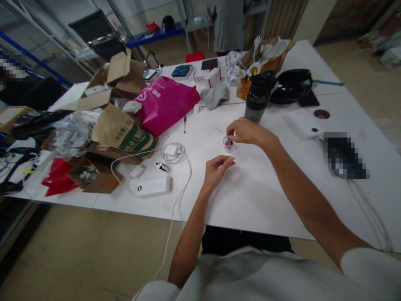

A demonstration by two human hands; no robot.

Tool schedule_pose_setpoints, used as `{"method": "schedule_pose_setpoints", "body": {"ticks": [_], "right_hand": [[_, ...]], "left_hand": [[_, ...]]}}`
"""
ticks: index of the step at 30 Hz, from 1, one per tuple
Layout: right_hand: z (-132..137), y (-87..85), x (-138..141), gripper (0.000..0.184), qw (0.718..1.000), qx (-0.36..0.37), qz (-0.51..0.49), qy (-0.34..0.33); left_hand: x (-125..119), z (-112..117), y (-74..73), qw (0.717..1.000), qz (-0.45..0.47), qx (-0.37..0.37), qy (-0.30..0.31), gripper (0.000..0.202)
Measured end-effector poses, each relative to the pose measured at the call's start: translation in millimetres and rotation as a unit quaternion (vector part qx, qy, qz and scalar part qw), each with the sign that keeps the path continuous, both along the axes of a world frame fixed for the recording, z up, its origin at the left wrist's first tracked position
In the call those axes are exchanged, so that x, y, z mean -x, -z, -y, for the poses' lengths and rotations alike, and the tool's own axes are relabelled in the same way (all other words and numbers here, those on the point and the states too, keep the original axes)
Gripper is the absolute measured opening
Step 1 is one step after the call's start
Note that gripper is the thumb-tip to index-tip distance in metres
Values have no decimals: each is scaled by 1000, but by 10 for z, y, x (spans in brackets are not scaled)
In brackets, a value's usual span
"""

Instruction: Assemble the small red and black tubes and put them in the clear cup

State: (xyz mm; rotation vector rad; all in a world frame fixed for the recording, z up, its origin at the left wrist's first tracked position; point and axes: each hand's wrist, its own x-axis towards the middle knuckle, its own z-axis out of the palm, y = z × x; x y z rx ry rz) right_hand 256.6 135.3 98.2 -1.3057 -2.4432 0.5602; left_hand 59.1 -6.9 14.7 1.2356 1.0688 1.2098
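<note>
A small clear cup (229,146) with several small red and dark pieces in it stands on the white table. My right hand (246,130) is over its far right rim, fingertips drawn together at the cup's mouth. What those fingertips hold, if anything, is hidden. Nearer to me, my left hand (217,169) hovers just in front of the cup with thumb and fingers pinched. Something tiny and dark seems to show at its tips, too small to name. Right behind my right hand is a dark-lidded drink bottle (258,98). A thin small piece (218,130) lies beyond the cup.
A white charging cable (175,154), a power bank (153,187) and a pen (184,124) lie to the left. Beyond them are a magenta bag (169,104), a brown paper bag (120,131) and cardboard boxes. A black case (291,85) sits behind the bottle. Someone stands at the back.
</note>
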Motion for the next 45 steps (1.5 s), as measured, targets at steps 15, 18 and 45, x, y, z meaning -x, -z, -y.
{"method": "schedule_pose_setpoints", "body": {"ticks": [15,18,45], "right_hand": [[-23,-57,10,16,998,23,58,-13],[-56,-32,5,16,997,15,68,-32],[93,-286,-110,18,997,-58,-45,-8]], "left_hand": [[5,-7,7,1000,5,-10,5,41],[0,-4,-5,1000,9,-7,2,43],[8,-15,-16,1000,15,-15,-19,45]]}}
